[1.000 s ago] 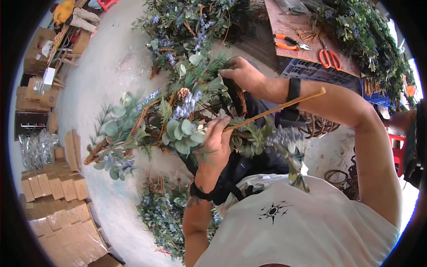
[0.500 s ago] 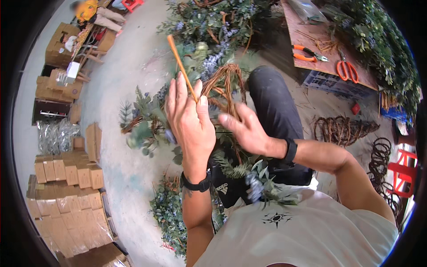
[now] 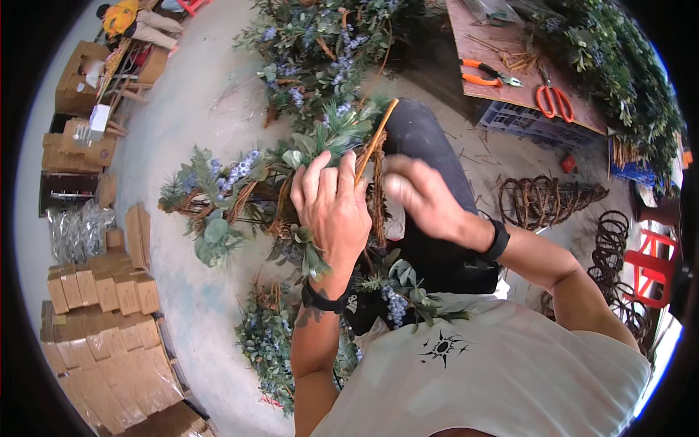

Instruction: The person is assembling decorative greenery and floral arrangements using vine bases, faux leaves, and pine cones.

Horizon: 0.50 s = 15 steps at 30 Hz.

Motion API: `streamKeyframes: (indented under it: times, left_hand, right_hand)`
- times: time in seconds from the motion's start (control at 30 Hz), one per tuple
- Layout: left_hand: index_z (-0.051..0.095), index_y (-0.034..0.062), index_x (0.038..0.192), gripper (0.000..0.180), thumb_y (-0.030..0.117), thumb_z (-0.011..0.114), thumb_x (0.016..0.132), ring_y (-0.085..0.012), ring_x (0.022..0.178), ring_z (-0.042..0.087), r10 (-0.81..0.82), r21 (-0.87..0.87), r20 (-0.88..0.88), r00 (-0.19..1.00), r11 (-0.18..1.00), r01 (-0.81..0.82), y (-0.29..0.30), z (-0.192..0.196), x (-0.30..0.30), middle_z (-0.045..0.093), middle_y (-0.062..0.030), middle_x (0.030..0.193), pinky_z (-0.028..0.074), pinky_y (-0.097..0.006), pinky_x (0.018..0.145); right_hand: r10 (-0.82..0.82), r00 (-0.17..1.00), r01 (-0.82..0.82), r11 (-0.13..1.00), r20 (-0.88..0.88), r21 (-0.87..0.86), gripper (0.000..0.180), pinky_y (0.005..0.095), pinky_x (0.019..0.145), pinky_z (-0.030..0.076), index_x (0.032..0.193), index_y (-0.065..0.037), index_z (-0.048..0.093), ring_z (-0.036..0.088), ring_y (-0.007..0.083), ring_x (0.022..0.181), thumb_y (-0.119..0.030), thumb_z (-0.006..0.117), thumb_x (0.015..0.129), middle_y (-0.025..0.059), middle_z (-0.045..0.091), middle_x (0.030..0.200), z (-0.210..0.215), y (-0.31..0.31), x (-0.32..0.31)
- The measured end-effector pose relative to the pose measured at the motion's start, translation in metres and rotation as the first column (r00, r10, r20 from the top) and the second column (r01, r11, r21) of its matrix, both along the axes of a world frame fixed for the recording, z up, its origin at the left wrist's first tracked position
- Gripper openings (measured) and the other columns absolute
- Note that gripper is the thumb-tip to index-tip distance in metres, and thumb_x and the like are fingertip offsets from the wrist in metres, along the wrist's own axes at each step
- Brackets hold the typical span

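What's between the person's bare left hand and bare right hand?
Head view: a rough brown twisted-vine strip, plus the lower part of a slim tan stick.

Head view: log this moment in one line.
left hand: holds brown stick over foliage | right hand: near stick, blurred | tabletop: pliers, scissors

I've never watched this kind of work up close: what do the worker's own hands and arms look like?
The left hand and right hand are gloveless, the forearms bare. Each has a black wristband; a dark tattoo shows beside the left one.
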<state>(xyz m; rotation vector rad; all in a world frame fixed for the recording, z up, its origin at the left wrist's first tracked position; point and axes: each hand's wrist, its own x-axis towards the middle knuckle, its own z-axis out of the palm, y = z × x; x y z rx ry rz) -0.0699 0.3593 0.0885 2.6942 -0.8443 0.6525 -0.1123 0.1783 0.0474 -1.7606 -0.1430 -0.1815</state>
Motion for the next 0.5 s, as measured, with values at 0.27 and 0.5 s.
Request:
streamKeyframes:
  times: [0.27, 0.5]
  left_hand:
    - [0.07, 0.0047, 0.132, 0.036, 0.021, 0.061, 0.101, -0.0283, 0.125, 0.057, 0.035, 0.02, 0.067, 0.997, 0.999, -0.036, -0.013, -0.006, -0.001, 0.064, -0.0066, 0.102, 0.041, -0.048, 0.107]
    - [0.065, 0.0017, 0.134, 0.042, 0.02, 0.064, 0.097, -0.0306, 0.13, 0.055, 0.014, 0.256, -0.004, 1.0, 0.967, -0.013, -0.013, 0.02, -0.009, 0.065, -0.0128, 0.12, 0.04, -0.05, 0.113]
  right_hand:
    - [-0.156, 0.975, 0.127, 0.975, 0.157, 0.182, 0.02, 0.0433, 0.091, 0.048, 0.107, 0.003, 0.066, 0.059, 0.0328, 0.096, -0.016, 0.058, 0.108, 0.0157, 0.064, 0.099, 0.005, 0.041, 0.021]
    - [-0.149, 0.969, 0.239, 0.769, -0.196, 0.593, 0.024, 0.0373, 0.078, 0.048, 0.096, 0.003, 0.065, 0.055, 0.0229, 0.085, -0.015, 0.056, 0.109, 0.012, 0.059, 0.089, 0.01, 0.065, 0.024]
